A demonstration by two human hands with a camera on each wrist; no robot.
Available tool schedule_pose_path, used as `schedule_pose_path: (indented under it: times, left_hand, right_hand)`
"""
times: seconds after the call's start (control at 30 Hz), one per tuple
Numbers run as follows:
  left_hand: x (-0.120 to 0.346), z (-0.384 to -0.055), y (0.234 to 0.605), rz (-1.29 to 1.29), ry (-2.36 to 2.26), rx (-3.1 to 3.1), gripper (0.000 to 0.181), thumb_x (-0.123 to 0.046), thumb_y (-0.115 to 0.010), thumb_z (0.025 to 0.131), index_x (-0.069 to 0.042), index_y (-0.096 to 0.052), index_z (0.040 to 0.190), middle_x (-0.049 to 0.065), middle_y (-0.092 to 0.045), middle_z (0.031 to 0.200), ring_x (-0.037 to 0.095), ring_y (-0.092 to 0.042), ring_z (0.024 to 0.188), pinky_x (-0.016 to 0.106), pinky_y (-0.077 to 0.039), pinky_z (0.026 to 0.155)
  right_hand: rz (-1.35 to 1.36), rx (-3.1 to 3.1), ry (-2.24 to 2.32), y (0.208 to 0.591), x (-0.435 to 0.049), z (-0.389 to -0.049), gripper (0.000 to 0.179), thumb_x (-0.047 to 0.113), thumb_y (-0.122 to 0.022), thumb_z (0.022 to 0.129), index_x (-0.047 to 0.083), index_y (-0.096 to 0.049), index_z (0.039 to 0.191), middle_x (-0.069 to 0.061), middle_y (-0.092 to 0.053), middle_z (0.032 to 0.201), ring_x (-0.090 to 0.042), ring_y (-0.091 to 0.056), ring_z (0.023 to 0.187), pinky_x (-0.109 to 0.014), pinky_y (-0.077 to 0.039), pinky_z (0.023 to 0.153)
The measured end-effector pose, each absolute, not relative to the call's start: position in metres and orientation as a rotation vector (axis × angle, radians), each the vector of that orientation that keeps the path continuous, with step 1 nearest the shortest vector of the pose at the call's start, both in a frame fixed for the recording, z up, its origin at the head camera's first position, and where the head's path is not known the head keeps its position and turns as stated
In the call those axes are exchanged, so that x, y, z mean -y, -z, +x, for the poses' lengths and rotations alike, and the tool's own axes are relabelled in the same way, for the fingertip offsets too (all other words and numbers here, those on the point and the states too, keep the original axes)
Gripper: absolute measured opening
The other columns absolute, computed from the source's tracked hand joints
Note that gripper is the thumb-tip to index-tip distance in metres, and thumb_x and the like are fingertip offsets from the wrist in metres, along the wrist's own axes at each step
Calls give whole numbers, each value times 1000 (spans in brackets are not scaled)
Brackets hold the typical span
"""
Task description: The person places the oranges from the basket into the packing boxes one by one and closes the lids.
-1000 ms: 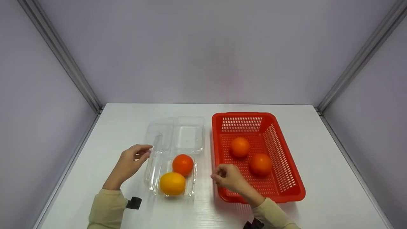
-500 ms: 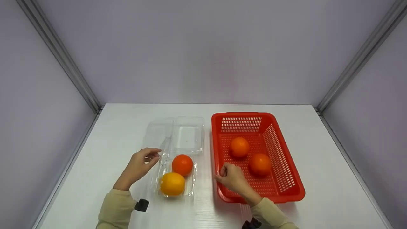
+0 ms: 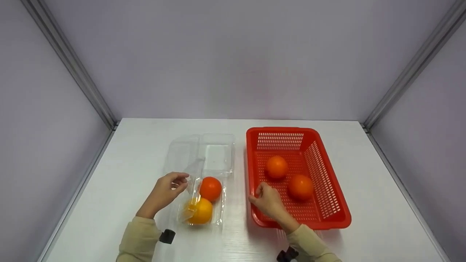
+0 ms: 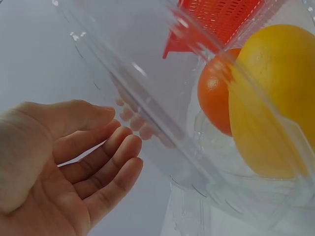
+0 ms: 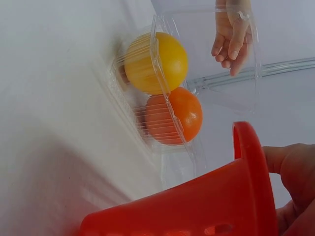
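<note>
A clear plastic clamshell box (image 3: 219,220) lies spread out and holds a yellow orange-like fruit (image 3: 203,211) and an orange fruit (image 3: 210,188). My left hand (image 3: 168,191) is beside its raised clear flap (image 4: 162,115), fingers loosely bent; in the left wrist view the fingertips come right up to the plastic. My right hand (image 3: 270,201) is over the near left rim of the red basket (image 3: 251,163), thumb near the rim and fingers curled. In the right wrist view the basket's rim (image 5: 256,182) hides the fingertips of this hand.
Two orange fruits, one farther back (image 3: 276,167) and one nearer (image 3: 300,187), sit inside the basket. Another clear compartment (image 3: 217,153) of the box extends toward the back. Grey panels (image 3: 240,65) wall the white table (image 3: 138,145) at the back and sides.
My left hand has moved right while the clear flap has swung from the left until it overlaps the yellow fruit. My right hand and the basket have shifted slightly right.
</note>
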State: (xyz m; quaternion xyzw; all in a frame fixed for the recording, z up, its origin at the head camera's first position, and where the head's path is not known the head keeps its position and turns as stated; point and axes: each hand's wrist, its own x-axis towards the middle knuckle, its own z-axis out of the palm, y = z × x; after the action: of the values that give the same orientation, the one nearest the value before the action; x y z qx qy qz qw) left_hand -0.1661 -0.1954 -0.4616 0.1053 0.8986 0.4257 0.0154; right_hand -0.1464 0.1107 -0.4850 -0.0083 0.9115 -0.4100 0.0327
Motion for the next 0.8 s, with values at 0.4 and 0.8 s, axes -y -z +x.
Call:
schedule_pose_path:
  times: [0.4, 0.8]
  left_hand:
    - [194, -168, 478, 321, -1332, -2830, 26, -5, -64, 89, 2, -64, 115, 12, -66, 97, 20, -63, 89, 38, -58, 87]
    - [197, -170, 489, 154, -1378, -2839, 27, -3, -66, 87, 4, -64, 113, 13, -65, 96, 19, -62, 88, 30, -57, 82]
  right_hand:
    - [-115, -2915, 1250, 487, -108, -143, 26, 9, -74, 79, 5, -50, 71, 0, -48, 62, -11, -42, 59, -19, -35, 54]
    - [-230, -2881, 1322, 478, -101, -139, 23, 10, -72, 82, 2, -53, 72, -3, -52, 61, -9, -42, 57, -16, -35, 51]
